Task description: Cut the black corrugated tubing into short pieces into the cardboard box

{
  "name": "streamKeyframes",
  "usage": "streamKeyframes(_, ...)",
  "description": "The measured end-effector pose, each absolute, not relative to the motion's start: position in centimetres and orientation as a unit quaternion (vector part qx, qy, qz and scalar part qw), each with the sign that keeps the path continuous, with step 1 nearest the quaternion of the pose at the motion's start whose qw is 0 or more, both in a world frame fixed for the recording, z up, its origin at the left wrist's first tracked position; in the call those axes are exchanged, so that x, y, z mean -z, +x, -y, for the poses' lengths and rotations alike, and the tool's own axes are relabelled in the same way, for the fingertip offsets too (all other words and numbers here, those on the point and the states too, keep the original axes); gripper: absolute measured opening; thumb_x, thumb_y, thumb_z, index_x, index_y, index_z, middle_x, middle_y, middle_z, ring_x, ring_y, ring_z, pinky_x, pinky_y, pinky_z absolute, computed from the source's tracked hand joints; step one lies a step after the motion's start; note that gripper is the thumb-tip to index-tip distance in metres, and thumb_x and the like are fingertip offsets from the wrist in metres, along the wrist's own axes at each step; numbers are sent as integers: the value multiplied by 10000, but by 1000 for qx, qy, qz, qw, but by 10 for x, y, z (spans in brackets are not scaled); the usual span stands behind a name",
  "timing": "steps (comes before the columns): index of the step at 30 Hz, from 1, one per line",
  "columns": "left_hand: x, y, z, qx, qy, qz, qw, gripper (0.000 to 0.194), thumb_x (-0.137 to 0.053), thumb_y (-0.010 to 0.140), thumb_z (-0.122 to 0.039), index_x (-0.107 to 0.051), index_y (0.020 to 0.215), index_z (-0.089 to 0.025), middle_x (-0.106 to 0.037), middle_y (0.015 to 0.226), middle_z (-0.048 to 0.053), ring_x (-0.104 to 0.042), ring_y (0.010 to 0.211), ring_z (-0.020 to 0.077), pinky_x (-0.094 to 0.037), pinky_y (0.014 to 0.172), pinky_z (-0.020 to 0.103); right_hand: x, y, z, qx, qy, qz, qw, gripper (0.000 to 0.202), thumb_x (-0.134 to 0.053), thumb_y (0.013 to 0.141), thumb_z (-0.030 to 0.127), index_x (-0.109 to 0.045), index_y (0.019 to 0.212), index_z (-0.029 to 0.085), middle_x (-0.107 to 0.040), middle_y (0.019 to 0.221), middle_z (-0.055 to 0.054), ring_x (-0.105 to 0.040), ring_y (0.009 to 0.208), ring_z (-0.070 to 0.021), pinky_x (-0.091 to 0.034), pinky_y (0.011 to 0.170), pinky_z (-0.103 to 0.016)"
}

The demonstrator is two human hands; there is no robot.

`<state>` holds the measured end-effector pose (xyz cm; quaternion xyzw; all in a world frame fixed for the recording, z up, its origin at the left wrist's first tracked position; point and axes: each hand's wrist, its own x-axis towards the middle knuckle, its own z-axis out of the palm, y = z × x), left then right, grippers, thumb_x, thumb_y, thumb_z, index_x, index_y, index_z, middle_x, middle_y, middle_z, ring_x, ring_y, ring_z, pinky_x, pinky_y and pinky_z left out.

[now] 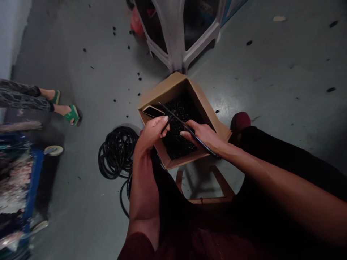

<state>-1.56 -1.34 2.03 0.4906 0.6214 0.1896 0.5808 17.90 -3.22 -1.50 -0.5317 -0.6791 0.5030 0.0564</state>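
My left hand (157,130) is closed in a pinch at the left side of an open cardboard box (210,108). Between its thumb and fingers is a short black strip (166,124), mostly covered by the fingers. My right hand (200,133) is wrapped round a long, thin, dark blade-like tool (176,117). The tool's narrow tip points up and left, close past the left fingertips; its thicker black end runs back under my right wrist. Both hands are over the box, which holds many small black pieces (182,144).
A coil of black tubing (118,151) lies on the floor at left. Behind the box stands a pale plastic stool (176,39), and a wooden stool (214,200) is beneath me. Another person's feet in green sandals (72,115) and a blue wheeled cart (36,180) are at left.
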Motion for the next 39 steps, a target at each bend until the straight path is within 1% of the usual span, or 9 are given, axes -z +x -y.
streamKeyframes(7, -20, -17, 14, -165, 518, -620, 566, 350, -439, 918, -421, -547, 717, -156, -463, 552, -24, -392, 506, 76, -310, 495, 197, 15, 180, 32, -485, -533, 693, 33, 333, -405, 885, 513, -510, 1003, 220, -613, 749, -46, -567, 669, -210, -306, 567, -268)
streamKeyframes(12, -14, -18, 12, -162, 525, -634, 544, 296, -478, 891, -396, -579, 775, -143, -554, 654, 1, -424, 513, 66, -329, 482, 187, 16, 181, 31, -470, -519, 713, 41, 324, -401, 895, 493, -495, 1005, 203, -638, 916, -94, -590, 789, -234, -344, 632, -288)
streamKeyframes(15, -10, -19, 11, -161, 534, -641, 527, 278, -498, 871, -378, -626, 904, -133, -592, 706, 11, -433, 514, 63, -340, 480, 184, 16, 182, 30, -484, -513, 708, 45, 338, -410, 894, 485, -503, 1036, 192, -640, 954, -102, -594, 813, -230, -363, 662, -292)
streamKeyframes(18, -8, -21, 10, -144, 548, -654, 501, 353, -512, 856, -377, -646, 1061, -123, -620, 727, 18, -457, 527, 72, -356, 489, 189, 14, 183, 29, -506, -507, 696, 42, 360, -413, 892, 487, -512, 1061, 184, -647, 949, -98, -599, 801, -222, -371, 657, -287)
streamKeyframes(21, -10, -20, 11, -126, 559, -674, 467, 402, -520, 846, -375, -651, 1132, -125, -661, 767, 31, -510, 562, 89, -399, 535, 205, 11, 184, 26, -528, -508, 680, 27, 380, -415, 888, 495, -522, 1077, 183, -653, 951, -96, -605, 815, -228, -375, 654, -286)
streamKeyframes(25, -14, -17, 11, -114, 593, -686, 405, 354, -542, 832, -351, -694, 1071, -138, -713, 886, 48, -607, 725, 140, -454, 680, 248, 8, 184, 24, -545, -509, 666, 10, 405, -416, 885, 506, -521, 1111, 187, -654, 951, -89, -610, 831, -232, -384, 664, -288)
streamKeyframes(28, -14, -15, 12, -115, 615, -690, 364, 291, -568, 814, -318, -712, 1004, -151, -723, 936, 42, -628, 836, 167, -456, 767, 266, 11, 183, 25, -526, -510, 680, 9, 404, -416, 886, 509, -516, 1111, 189, -649, 983, -95, -610, 844, -230, -388, 680, -289)
streamKeyframes(33, -11, -10, 14, -97, 625, -702, 327, 266, -563, 820, -310, -701, 981, -149, -711, 920, 45, -620, 850, 178, -449, 755, 272, 18, 182, 26, -472, -508, 721, 3, 373, -399, 901, 500, -500, 1067, 182, -645, 969, -109, -604, 834, -235, -376, 677, -296)
streamKeyframes(39, -11, -7, 14, -83, 635, -702, 311, 240, -557, 830, -307, -693, 957, -155, -707, 898, 47, -613, 836, 181, -441, 750, 278, 13, 182, 26, -466, -517, 718, -12, 340, -372, 916, 497, -493, 1002, 190, -651, 876, -97, -593, 760, -231, -332, 614, -289)
